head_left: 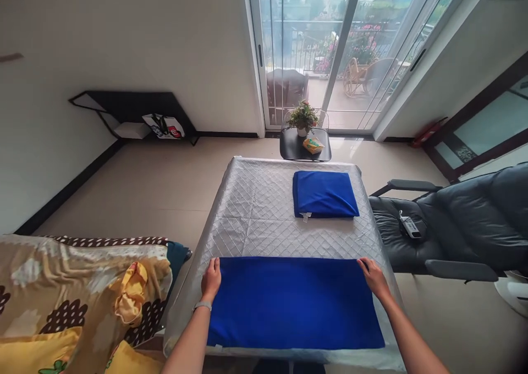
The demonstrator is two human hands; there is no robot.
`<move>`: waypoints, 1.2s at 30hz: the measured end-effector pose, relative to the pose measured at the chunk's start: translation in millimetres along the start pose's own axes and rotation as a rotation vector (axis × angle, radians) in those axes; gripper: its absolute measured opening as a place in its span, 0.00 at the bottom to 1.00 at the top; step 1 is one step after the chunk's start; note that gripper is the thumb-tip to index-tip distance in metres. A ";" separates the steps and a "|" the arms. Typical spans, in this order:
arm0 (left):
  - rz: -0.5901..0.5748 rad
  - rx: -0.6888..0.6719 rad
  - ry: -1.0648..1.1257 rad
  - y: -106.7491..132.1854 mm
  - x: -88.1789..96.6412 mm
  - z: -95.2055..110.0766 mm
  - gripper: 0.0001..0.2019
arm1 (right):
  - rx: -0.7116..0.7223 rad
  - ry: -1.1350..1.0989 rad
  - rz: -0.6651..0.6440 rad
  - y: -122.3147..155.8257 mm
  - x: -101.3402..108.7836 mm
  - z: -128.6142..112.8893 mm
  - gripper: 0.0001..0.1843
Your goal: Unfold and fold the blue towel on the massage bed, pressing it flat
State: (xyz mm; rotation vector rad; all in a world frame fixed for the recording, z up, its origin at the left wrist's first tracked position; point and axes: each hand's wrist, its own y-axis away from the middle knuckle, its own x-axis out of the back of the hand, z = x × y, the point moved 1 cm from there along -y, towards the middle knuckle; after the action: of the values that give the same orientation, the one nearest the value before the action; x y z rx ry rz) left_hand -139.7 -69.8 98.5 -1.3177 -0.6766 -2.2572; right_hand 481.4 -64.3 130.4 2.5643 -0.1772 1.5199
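Observation:
A blue cloth (295,302) lies spread in a long rectangle across the near part of the table. My left hand (212,279) pinches its far left corner, and a band circles that wrist. At the far right corner, my right hand (372,276) has its thumb and fingers closed on the same cloth. A small white tag shows at the cloth's near left edge. Farther back on the table sits a folded blue cloth (325,194), a white label sticking out at its front; neither hand touches it.
The table wears a quilted silver cover (247,214). A black recliner (466,214) with a remote-like device (409,225) stands to the right. Left is a patterned bed cover (94,286) with a yellow cloth (132,294). Beyond the table, a chair (289,153) holds a potted plant (303,118).

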 end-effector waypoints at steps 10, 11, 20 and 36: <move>0.127 -0.139 -0.167 -81.8 -56.9 30.6 0.19 | -0.055 0.211 0.000 -91.4 -56.6 37.3 0.28; 0.146 -0.145 -0.182 -87.1 -60.8 32.7 0.19 | -0.053 0.231 0.002 -97.6 -59.0 41.0 0.27; 0.255 -0.177 -0.284 -103.6 -73.6 33.1 0.21 | -0.117 0.394 0.167 -113.5 -75.0 40.7 0.23; -0.061 -1.023 -0.111 76.4 -169.8 187.2 0.25 | 0.466 0.198 -0.004 -25.5 -202.1 -187.2 0.29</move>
State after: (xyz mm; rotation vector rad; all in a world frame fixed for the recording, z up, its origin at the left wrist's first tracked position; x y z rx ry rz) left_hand 107.2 5.2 42.8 -1.8461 0.5316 -2.6825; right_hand 228.5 1.4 39.6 2.7064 0.2345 1.9988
